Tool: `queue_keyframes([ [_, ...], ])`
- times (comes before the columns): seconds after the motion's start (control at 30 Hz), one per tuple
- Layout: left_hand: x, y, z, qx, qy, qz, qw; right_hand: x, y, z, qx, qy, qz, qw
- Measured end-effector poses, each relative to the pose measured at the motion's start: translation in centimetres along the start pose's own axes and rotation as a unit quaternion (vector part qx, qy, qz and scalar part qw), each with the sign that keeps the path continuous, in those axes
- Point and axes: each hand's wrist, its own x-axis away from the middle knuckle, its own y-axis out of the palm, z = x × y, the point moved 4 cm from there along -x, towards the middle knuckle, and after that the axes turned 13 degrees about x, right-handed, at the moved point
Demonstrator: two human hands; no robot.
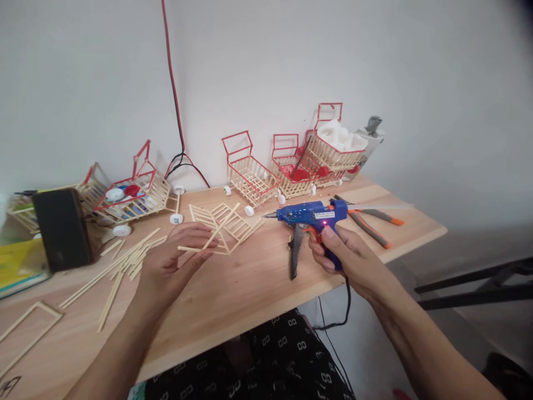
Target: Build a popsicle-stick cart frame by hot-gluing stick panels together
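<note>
My right hand (339, 250) is wrapped round the grip of a blue hot glue gun (306, 214), its nozzle pointing left and a red light glowing on its side. A clear glue stick (378, 206) sticks out of its back. My left hand (179, 255) pinches a small frame of thin wooden sticks (231, 228), with slatted panels joined at an angle. The nozzle tip is close to the frame's right end; whether they touch, I cannot tell. One stick crosses diagonally over the panels, near my left fingertips.
Small stick-built carts with red handles, such as this one (252, 178), stand along the wall. Pliers (370, 225) lie at the right. Loose sticks (125, 264), a dark phone (62, 229) and a stick frame (39, 305) are at the left. Cables hang below the table edge.
</note>
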Motion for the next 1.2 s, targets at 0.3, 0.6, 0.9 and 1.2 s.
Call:
queue_keyframes([
  [0.3, -0.01, 0.07, 0.13, 0.004, 0.019, -0.009, 1.0, -0.02, -0.06, 0.17, -0.003, 0.005, 0.005, 1.0],
  [0.6, 0.1, 0.1, -0.07, 0.001, 0.011, -0.01, 1.0, 0.22, -0.22, 0.25, -0.005, 0.002, 0.012, 1.0],
  [0.9, 0.06, 0.04, -0.02, 0.006, 0.015, -0.001, 1.0, 0.25, -0.4, 0.41, 0.017, 0.003, 0.014, 1.0],
  [1.2, 0.04, 0.14, 0.03, -0.005, 0.002, -0.002, 1.0, 0.26, -0.28, 0.2, 0.026, 0.0, 0.009, 1.0],
])
